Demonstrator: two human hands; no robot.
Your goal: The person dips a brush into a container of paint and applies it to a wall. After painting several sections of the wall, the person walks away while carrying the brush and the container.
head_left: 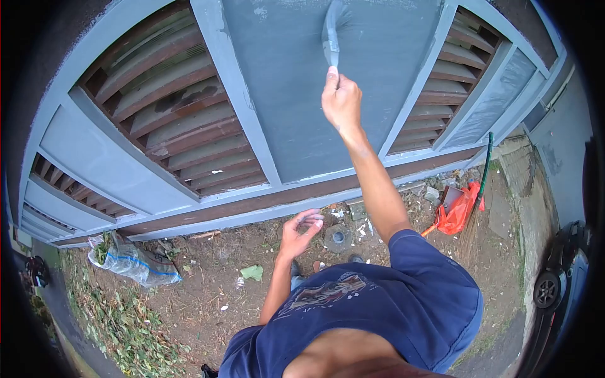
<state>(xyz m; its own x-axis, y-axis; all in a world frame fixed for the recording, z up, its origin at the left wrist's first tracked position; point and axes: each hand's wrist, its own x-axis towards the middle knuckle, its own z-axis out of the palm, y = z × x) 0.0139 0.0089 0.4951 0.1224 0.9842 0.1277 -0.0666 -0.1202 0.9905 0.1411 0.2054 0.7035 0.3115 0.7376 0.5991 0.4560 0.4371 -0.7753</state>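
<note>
My right hand (pixel 343 101) is raised and wrapped round the handle of a paintbrush (pixel 331 39). The brush is coated in grey-blue paint, and its bristles press against a flat wall panel (pixel 296 107) of a similar grey-blue. Lower down, my left hand (pixel 301 233) hangs in front of my body above the ground, fingers apart and nothing in them. Pale paint-like marks show on its fingertips. Brown louvred slats (pixel 183 107) in light-blue frames flank the panel.
A filled plastic sack (pixel 135 261) lies at the left by scattered leaves (pixel 126 315). A red plastic bag (pixel 457 211) and a broom (pixel 482 189) stand at the wall's right foot. Small debris dots the soil. A dark car (pixel 558 277) is parked at the far right.
</note>
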